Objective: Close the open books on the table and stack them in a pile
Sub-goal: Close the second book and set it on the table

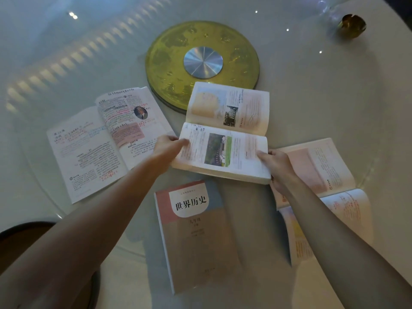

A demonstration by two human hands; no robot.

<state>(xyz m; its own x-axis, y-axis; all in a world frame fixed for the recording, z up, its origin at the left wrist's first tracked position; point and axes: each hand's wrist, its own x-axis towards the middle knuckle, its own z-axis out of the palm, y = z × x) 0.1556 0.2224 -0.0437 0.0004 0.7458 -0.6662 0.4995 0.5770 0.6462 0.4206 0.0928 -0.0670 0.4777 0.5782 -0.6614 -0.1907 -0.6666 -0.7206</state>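
The open middle book [227, 132] lies with its spine running left to right, so its long axis crosses the view from one hand to the other; its far half rests against the gold disc [200, 63] and its near half is lifted off the desk [323, 97]. The left hand [169, 146] has its grip closed on the left edge of the near pages, thumb on top. The right hand [278, 166] has its grip closed on the right near corner of the same book, fingers wrapped under the page block.

Just left of the left grip lies an open annotated book [100, 143], flat, tilted so its spine runs from near right to far left, its pages covered in pink and red marks with a small oval portrait. Just right of and under the right grip lies a third open book [330, 181], pink-paged, partly hidden by the forearm. Below both grips, between the arms, a closed book [198, 237] lies cover up, long axis running toward the person, its title reading 世界历史, with smaller print beneath too blurred to read reliably.
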